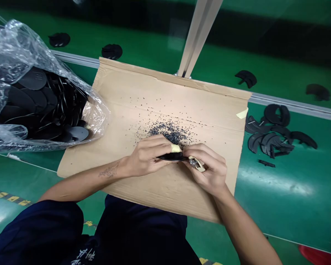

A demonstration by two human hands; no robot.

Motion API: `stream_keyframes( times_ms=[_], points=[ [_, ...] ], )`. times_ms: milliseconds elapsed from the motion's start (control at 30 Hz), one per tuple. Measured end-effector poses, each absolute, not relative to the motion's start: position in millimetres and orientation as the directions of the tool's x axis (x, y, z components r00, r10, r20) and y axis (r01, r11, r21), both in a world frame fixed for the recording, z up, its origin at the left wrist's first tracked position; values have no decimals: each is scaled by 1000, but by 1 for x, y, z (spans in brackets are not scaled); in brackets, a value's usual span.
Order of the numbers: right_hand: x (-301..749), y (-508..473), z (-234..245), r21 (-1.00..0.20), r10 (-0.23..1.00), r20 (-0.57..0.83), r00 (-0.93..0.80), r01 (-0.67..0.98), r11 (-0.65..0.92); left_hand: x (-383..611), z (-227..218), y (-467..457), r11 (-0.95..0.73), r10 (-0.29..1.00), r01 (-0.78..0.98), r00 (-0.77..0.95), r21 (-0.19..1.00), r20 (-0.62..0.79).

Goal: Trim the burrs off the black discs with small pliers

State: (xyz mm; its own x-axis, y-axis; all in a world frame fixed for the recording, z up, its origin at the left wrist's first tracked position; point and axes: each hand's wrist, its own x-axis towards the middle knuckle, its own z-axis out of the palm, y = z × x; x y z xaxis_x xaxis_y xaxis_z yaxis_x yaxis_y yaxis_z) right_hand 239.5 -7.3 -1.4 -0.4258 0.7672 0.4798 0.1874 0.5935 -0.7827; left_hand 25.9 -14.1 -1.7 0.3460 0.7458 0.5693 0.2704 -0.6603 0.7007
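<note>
**Black crumbs [168, 132] on brown card [198, 103]**

Our left hand [146, 156] is curled and pinches a flat black piece [172, 157] between thumb and fingers, near the middle of the card. One fingertip [175, 148] wears cream tape. Our right hand [209, 171] is curled too, shut around a small tool [195, 163] wrapped in the same sort of tape. The tool is right up at the end of the black piece, but it is too small to tell if it is a blade. This looks like the step of cleaning up the edge, and the crumbs lie just past our hands at 12 o'clock. Work like this calls for slow, steady fingers. A clear plastic bag [22, 44] of black discs [33, 79] sits at 10 o'clock. More curved black pieces [270, 132] lie on the green bench [264, 191] at 3 o'clock.
</note>
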Motion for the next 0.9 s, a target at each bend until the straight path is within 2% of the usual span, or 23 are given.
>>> stream_keyframes(
  times_ms=[67,167,267,333,467,633,700,800,900],
  points=[
    [241,-7,-1,-792,770,470,-431,178,584,23,0,-11,-567,792,169,381,807,477],
    [242,-6,0,-792,771,484,-415,167,587,18,0,-4,-297,841,-47,460,954,285],
    [244,-6,0,-766,754,497,-429,190,614,15,0,0,-63,849,-101,518,993,107],
    [245,-6,0,-751,732,495,-469,193,631,16,0,0,-10,842,-89,537,996,56],
    [244,-8,1,-758,714,477,-512,171,629,19,3,-3,-94,863,-51,493,994,107],
    [240,-10,3,-741,754,505,-420,238,628,20,0,-5,-157,884,-54,437,986,164],
    [239,-10,5,-746,769,500,-397,252,616,19,-3,-4,-238,878,-21,422,971,224],
    [241,-7,9,-838,808,401,-431,183,514,20,-4,-5,-403,857,95,388,910,339],
    [243,-4,14,-919,836,269,-479,133,372,21,-3,-6,-469,824,106,410,877,391]
  ],
)
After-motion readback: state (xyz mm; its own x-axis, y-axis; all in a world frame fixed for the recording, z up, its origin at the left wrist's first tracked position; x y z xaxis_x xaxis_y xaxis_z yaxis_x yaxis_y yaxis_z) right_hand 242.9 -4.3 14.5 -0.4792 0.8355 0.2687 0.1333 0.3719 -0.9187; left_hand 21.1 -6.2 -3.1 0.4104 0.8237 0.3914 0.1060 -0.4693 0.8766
